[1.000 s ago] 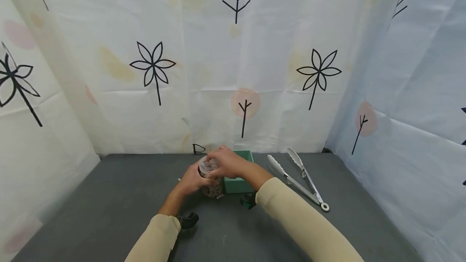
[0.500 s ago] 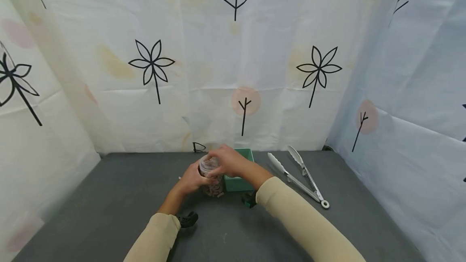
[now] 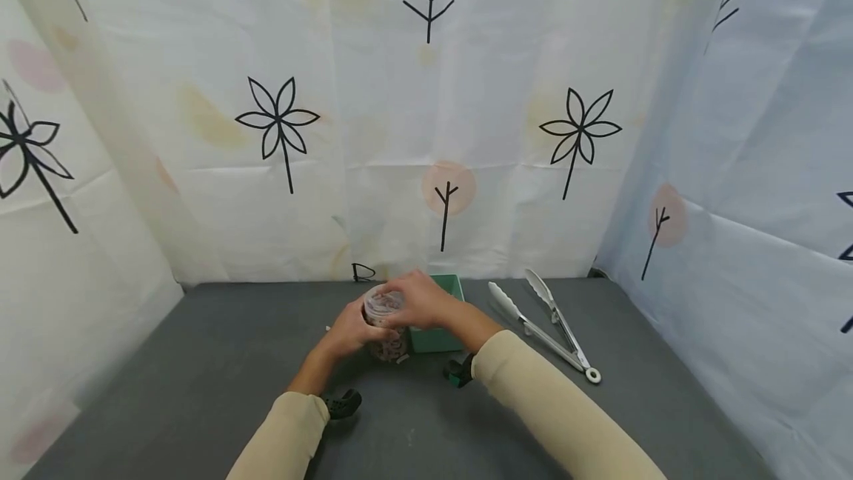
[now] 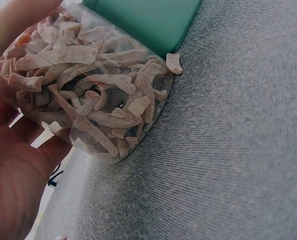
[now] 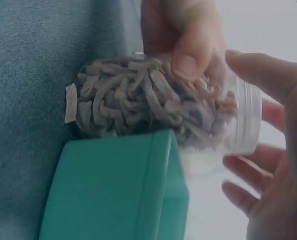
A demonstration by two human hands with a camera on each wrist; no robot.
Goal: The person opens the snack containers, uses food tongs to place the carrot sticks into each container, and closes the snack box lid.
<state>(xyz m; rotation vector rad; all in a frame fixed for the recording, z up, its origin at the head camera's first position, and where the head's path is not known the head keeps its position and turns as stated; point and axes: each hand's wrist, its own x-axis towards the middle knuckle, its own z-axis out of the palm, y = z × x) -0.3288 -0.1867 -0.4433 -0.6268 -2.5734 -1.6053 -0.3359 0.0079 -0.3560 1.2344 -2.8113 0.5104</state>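
A clear plastic jar (image 5: 148, 100) packed with pale brown dried strips stands upright on the dark table. My left hand (image 3: 349, 328) grips its side, thumb across the front in the right wrist view. At the top, my right hand (image 3: 420, 298) curls its thumb and fingers round the clear lid (image 5: 247, 120). The left wrist view shows the lower part of the jar and its strips close up; the lid is out of that view. One loose strip piece (image 4: 174, 63) lies on the table by the jar's base.
A green box (image 3: 436, 341) stands right beside the jar, partly behind my right hand. Farther right, metal tongs (image 3: 560, 339) lie spread on the table. A patterned white cloth (image 3: 373, 221) hangs behind and at both sides.
Both hands stay on the jar, with the right fingers shifting slightly over the lid. The jar, box and tongs hold their places; the head view moves a little.
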